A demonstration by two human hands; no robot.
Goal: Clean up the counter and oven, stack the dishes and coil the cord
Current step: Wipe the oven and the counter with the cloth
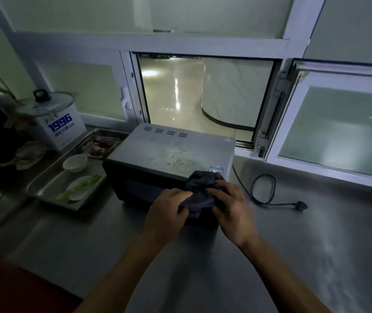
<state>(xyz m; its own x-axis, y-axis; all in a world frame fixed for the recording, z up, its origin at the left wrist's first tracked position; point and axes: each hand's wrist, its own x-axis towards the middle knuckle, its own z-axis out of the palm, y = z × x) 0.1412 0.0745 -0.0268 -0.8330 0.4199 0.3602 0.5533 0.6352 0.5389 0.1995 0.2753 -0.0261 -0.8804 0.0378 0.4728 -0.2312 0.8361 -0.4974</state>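
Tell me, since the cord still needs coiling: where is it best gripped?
Probably at the plug, from above. It lies free on the counter at the cord's loose end, right of the oven, with bare steel around it. Both hands are on the cloth.

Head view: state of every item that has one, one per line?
oven: door shut, crumbs on top
cord: unplugged, loose on the counter, not coiled
cloth: bunched at the oven's front right corner
left hand: gripping the cloth
right hand: gripping the cloth
bowl: upright, in the tray
plate: in the tray, green scraps on it, not stacked
serving window: open
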